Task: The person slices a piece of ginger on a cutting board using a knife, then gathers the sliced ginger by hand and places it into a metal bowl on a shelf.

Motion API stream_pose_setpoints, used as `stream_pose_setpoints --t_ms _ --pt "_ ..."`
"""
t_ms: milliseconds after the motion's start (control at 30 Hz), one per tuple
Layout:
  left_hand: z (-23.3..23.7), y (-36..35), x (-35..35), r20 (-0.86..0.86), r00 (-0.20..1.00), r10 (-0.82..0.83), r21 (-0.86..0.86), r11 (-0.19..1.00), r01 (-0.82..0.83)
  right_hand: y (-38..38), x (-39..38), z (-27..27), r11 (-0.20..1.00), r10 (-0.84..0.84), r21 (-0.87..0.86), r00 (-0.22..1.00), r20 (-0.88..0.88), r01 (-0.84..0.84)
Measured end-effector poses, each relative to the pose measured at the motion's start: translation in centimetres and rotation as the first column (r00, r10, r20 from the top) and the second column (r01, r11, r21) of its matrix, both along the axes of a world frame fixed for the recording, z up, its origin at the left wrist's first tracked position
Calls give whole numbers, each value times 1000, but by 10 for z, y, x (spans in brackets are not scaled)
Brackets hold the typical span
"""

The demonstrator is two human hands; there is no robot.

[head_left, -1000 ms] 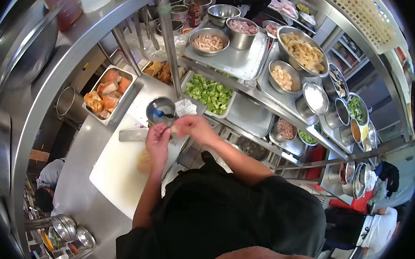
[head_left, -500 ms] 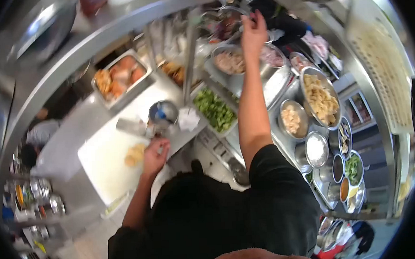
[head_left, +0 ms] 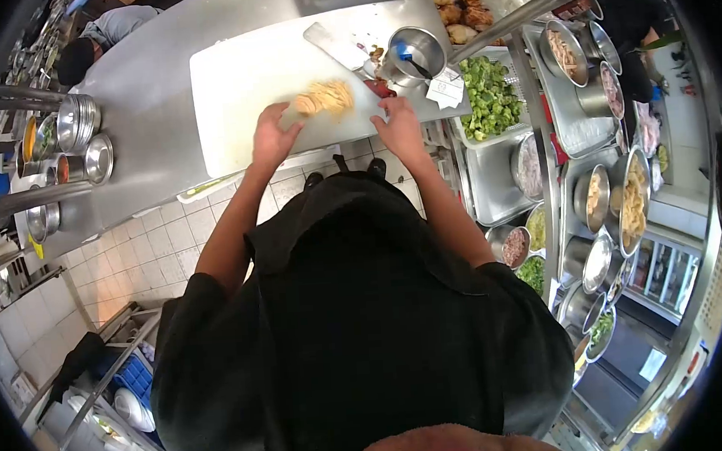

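Note:
On the white cutting board (head_left: 237, 84) lies a small heap of pale yellow sliced food (head_left: 326, 99); its kind I cannot make out. My left hand (head_left: 274, 138) is just left of the heap at the board's near edge, thumb and fingers apart, holding nothing. To the heap's right, also by the near edge, my right hand (head_left: 398, 127) is open and appears empty. Just beyond it rests a cleaver (head_left: 336, 47) with its blade on the board and a dark red handle (head_left: 379, 88). A metal pot (head_left: 426, 49) with a blue-and-black utensil stands behind my right hand.
White paper (head_left: 446, 90) lies beside the pot. Further right are a tray of chopped green vegetables (head_left: 487, 102) and several metal bowls of food, including one with pale yellow pieces (head_left: 634, 196). Metal shelf posts (head_left: 545, 148) rise there. Another person (head_left: 109, 34) is at far left.
My right hand has come back from the bowls at the far right to the board's near edge. The view has turned toward the board, and my left hand is now beside the sliced food.

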State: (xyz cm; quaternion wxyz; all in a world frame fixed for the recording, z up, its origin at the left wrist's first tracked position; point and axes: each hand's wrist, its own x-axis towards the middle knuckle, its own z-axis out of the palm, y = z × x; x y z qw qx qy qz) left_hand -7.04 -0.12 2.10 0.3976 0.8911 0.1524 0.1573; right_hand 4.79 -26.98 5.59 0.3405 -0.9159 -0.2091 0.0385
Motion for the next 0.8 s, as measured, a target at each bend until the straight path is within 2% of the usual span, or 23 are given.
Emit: stream_pose_setpoints --t_ms 67,167,233,367,433,467,533,633,733,800 --pt "-8 -8 15 99 993 -62 124 991 49 10 5 -13 995 0 -104 996 85 9" --pt "-52 -6 38 107 982 -156 244 962 126 17 14 -24 987 -2 -160 987 160 28" --pt "-59 -7 41 98 979 -178 250 957 149 19 19 -31 985 -25 -160 974 226 62" --pt "-45 -13 46 155 974 -163 262 958 118 22 38 -44 981 5 -193 985 174 29" --pt "-44 -13 50 103 983 -151 193 973 130 26 46 -47 974 22 -225 987 159 15" --pt "-43 -14 50 76 987 -144 158 979 130 28 51 -47 972 16 -233 991 135 16" --pt "-48 -18 49 94 990 -107 192 978 87 33 61 -41 970 9 -245 996 92 14" --pt "-52 -17 49 125 988 -92 199 978 66 42 63 -25 895 -27 -446 999 -30 11" --pt "-51 -14 43 89 988 -124 217 971 103 41 64 -20 940 -100 -339 972 -215 21" --pt "-48 -8 40 74 984 -163 217 966 143 34 50 -10 975 -91 -219 946 -313 21"
